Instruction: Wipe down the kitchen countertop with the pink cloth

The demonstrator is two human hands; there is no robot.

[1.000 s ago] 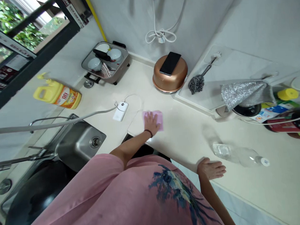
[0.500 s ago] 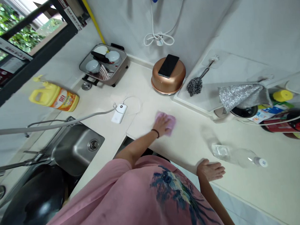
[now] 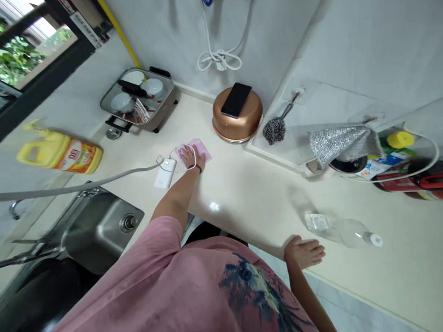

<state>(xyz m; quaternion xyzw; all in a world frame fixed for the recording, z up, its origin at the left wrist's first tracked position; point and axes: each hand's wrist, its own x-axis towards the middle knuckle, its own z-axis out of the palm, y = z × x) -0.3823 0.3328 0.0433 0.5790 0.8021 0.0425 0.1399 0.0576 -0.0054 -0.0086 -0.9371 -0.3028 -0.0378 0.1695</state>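
On my feed the biggest thing is the smooth cream countertop (image 3: 237, 187), running under both my left hand (image 3: 191, 156) and my right hand (image 3: 304, 253). The square stainless-steel sink (image 3: 99, 230) lies to the left of the left hand and nearer my body. The grey rectangular electric pan (image 3: 161, 109), holding pale bowls, stands beyond that hand to the left; the round copper-coloured pan (image 3: 241, 125) sits beyond it to the right. The yellow plastic jug (image 3: 59, 154) is well off to its left. The clear plastic bottle (image 3: 338, 229) lies on its side near my right hand, which rests flat at the counter edge, fingers straight and gripping nothing. My left hand is spread, palm down, on the thin pink cloth (image 3: 203, 148), which pokes out around the fingers. The slim white power bank (image 3: 164, 176) lies just left of that wrist, and a thin white cable (image 3: 196, 160) loops at the hand.
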